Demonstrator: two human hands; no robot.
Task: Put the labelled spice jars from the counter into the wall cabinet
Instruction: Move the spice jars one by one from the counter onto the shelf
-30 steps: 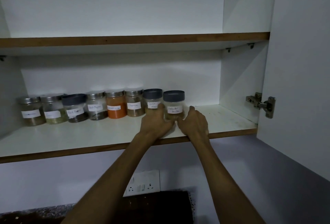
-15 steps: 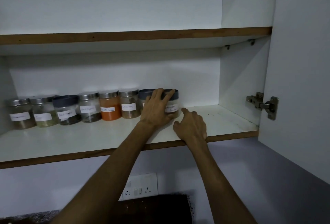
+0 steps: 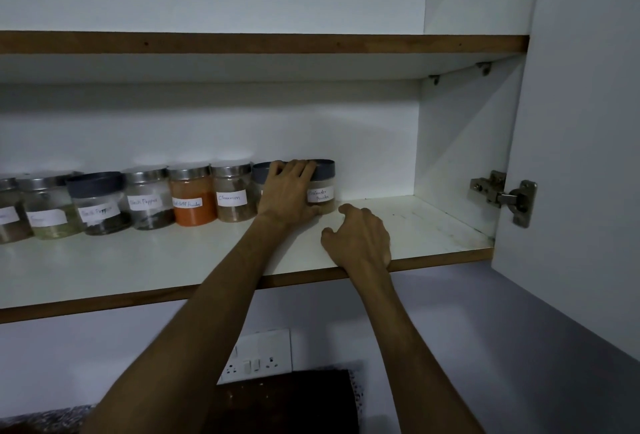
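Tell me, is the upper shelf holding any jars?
No, the upper shelf is bare; all jars stand on the lower shelf.

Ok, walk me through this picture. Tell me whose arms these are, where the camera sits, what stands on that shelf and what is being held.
There is no machine here: the two bare arms belong to a person who wears a camera on the head, so you look forward and down along those arms into an open wall cabinet. On the lower shelf a row of labelled spice jars stands near the back wall. One holds orange powder; the next reads Cinnamon. The left hand is wrapped around the front of the dark-lidded jar at the right end of the row, fingers over its lid. The right hand holds nothing; it rests loosely curled on the shelf near the front edge. The cabinet door stands open on the right.
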